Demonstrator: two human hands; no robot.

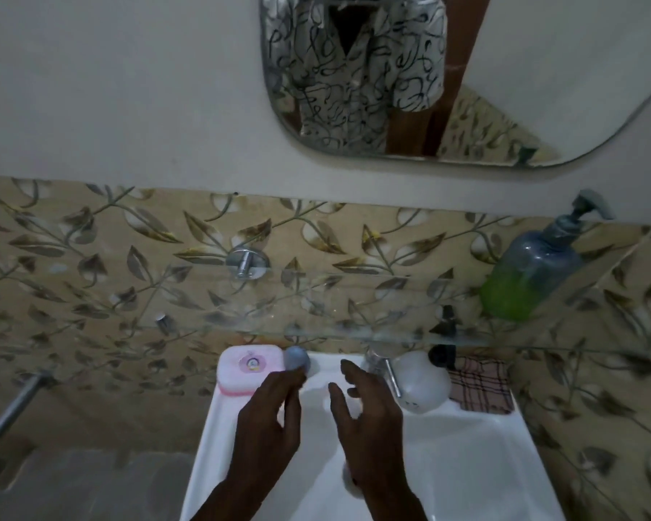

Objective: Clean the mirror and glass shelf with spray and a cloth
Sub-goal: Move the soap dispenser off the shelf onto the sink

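The mirror (542, 88) hangs on the wall above, reflecting a patterned shirt. Below it the glass shelf (316, 314) runs across the tiled wall. A white spray bottle (421, 381) with a black nozzle stands on the back rim of the sink, right of the tap. A checked cloth (482, 385) lies beside it at the sink's right back corner. My right hand (365, 415) hovers over the basin, fingers apart and empty, just left of the bottle. My left hand (271, 419) has its fingertips at a small grey-blue round thing (297, 358); whether it grips it is unclear.
A pump bottle of green liquid (530, 272) stands on the shelf's right end. A pink soap box (250, 366) sits on the white sink's (504, 464) back left corner. The tap (389, 370) is at the back middle. A metal bar (12, 411) sticks out at the left.
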